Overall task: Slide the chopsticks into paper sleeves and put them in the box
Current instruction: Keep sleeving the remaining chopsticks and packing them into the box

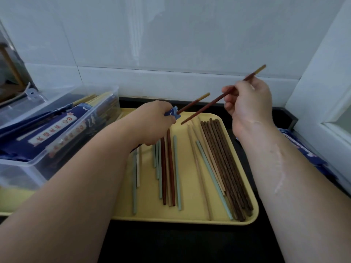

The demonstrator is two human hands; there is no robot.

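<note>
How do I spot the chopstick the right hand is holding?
Start at the yellow tray. Above its far edge, the right hand pinches a reddish-brown chopstick in the air. Unlike its twin in the blue sleeve, its thin end is bare.

Clear glossy plastic box [62,141]; matt yellow tray [190,217]; dark grained wood chopsticks [226,168]; glossy white wall tiles [152,35].

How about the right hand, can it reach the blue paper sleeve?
Probably yes. The right hand pinches a chopstick whose tip hangs close to the blue sleeve in the left hand, with only air between; a second chopstick sits inside.
</note>
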